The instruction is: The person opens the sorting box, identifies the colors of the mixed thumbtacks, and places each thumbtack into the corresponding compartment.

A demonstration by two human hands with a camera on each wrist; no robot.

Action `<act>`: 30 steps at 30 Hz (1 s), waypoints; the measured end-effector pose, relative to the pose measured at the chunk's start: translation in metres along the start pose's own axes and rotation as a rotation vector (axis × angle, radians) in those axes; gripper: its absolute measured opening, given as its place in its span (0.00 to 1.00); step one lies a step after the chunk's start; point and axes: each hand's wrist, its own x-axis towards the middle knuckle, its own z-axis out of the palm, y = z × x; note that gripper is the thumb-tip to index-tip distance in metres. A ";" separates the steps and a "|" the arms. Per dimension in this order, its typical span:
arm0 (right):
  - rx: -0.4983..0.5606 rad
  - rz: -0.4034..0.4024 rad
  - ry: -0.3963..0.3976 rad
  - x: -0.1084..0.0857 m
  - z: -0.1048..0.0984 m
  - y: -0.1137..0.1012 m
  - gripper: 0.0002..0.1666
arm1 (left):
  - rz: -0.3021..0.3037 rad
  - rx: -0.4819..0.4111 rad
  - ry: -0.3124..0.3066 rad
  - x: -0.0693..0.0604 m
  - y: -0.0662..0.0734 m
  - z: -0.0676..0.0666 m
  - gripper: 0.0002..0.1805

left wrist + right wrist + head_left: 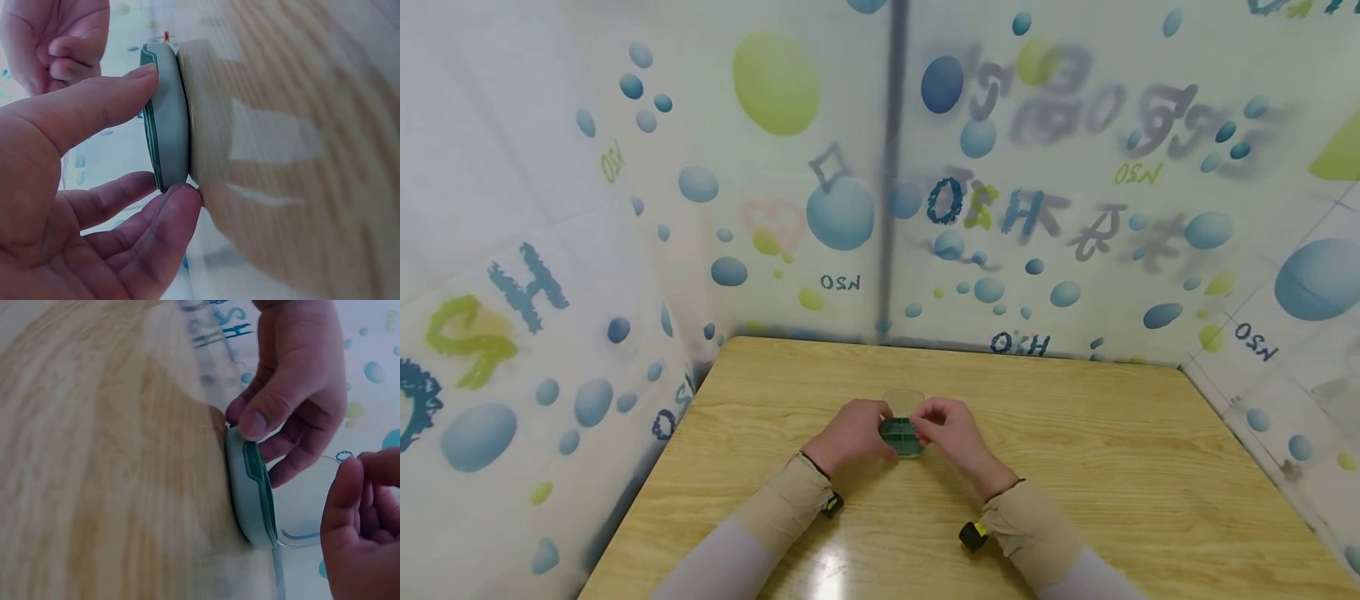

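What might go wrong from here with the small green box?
The clear lid stands open near the right hand, so a careless move might knock it. The left hand grips the green box on the table; a harder push could slide it. If the right hand pinches something small, which I cannot see, it may drop.

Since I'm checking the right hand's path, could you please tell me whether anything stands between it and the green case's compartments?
Nothing visible does. The right hand hovers over the right side of the green case; the clear lid is open at the far side, and the left hand grips the left side.
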 end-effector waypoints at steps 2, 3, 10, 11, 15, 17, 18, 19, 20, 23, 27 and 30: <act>-0.071 0.004 0.037 0.000 0.005 0.000 0.07 | 0.003 -0.003 -0.002 0.001 -0.001 0.001 0.31; -0.101 0.007 0.058 0.000 0.008 0.001 0.06 | -0.001 -0.006 -0.003 0.001 -0.001 0.001 0.31; -0.217 0.056 0.143 0.002 0.025 0.005 0.05 | -0.005 0.009 0.003 0.003 -0.002 0.004 0.31; -0.233 0.061 0.146 0.002 0.027 0.005 0.05 | -0.003 0.012 0.005 0.003 -0.002 0.004 0.32; -0.299 0.064 0.167 0.006 0.032 0.008 0.05 | 0.006 0.020 0.009 0.004 -0.001 0.004 0.33; -0.325 0.056 0.180 0.008 0.035 0.008 0.05 | 0.006 0.017 0.010 0.003 0.000 0.004 0.34; -0.337 0.050 0.186 0.008 0.036 0.009 0.05 | 0.007 0.019 0.013 0.003 0.000 0.003 0.34; -0.346 0.045 0.189 0.009 0.037 0.009 0.05 | 0.008 0.018 0.015 0.003 -0.001 0.004 0.34; -0.356 0.043 0.194 0.010 0.038 0.009 0.05 | 0.008 0.021 0.017 0.003 -0.001 0.004 0.34; -0.384 0.045 0.214 0.011 0.041 0.009 0.05 | 0.013 0.022 0.020 0.003 -0.002 0.004 0.34; -0.439 0.053 0.249 0.014 0.042 0.010 0.05 | 0.022 0.020 0.014 0.003 -0.002 0.005 0.34; -0.459 0.068 0.270 0.015 0.042 0.011 0.05 | 0.030 0.020 0.009 0.002 -0.001 0.005 0.34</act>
